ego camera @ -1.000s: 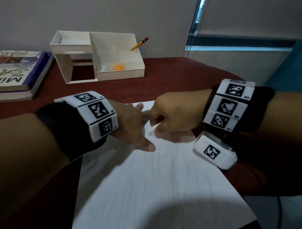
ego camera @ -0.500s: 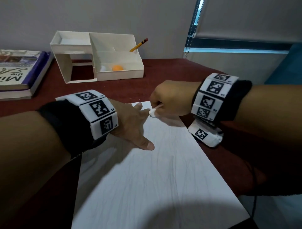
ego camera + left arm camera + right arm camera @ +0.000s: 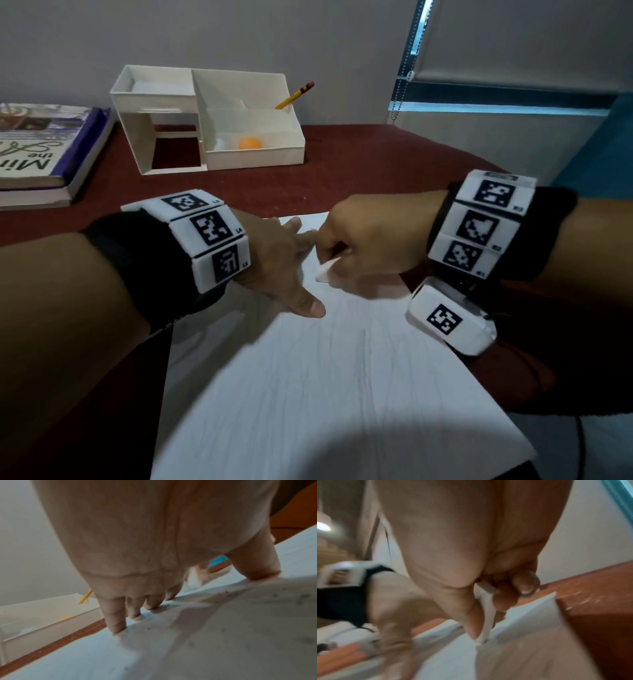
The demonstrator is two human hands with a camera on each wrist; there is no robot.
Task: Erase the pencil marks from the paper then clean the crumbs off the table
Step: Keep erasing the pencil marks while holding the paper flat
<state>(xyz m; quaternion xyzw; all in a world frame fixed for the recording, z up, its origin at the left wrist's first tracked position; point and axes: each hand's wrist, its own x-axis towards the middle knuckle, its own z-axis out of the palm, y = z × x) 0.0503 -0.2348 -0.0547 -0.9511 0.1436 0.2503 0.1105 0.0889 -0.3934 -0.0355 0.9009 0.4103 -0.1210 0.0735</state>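
- Head view: the paper [image 3: 329, 394] lay on the dark red tabletop [image 3: 359, 171], its long axis running from the near edge away toward the far edge.
- The left hand [image 3: 281, 260] lay flat on the far left part of the sheet, fingers straight and spread, thumb pointing toward the sheet's middle; it held nothing and pinned the paper.
- The right hand [image 3: 370, 246] was curled round a white eraser [image 3: 325, 270], whose tip met the paper near the far edge, just right of the left fingertips.
- Faint pencil lines [image 3: 342, 359] remained over the middle and near parts of the sheet, on the near side of the eraser. Judgement: the coming strokes must travel toward the near edge, and the right hand is the closer one.
- A white organiser [image 3: 219, 137] with a pencil [image 3: 294, 95] stood toward the far edge; books [image 3: 44, 150] lay at the far left corner.
- Left wrist view: the fingertips [image 3: 116, 626] pressed the sheet at its far edge, and dark crumbs [image 3: 228, 593] lay scattered on the paper beside them.
- Right wrist view: blurred, yet thumb and fingers [image 3: 503, 599] plainly pinched the eraser, tip down on the sheet near its far right corner.
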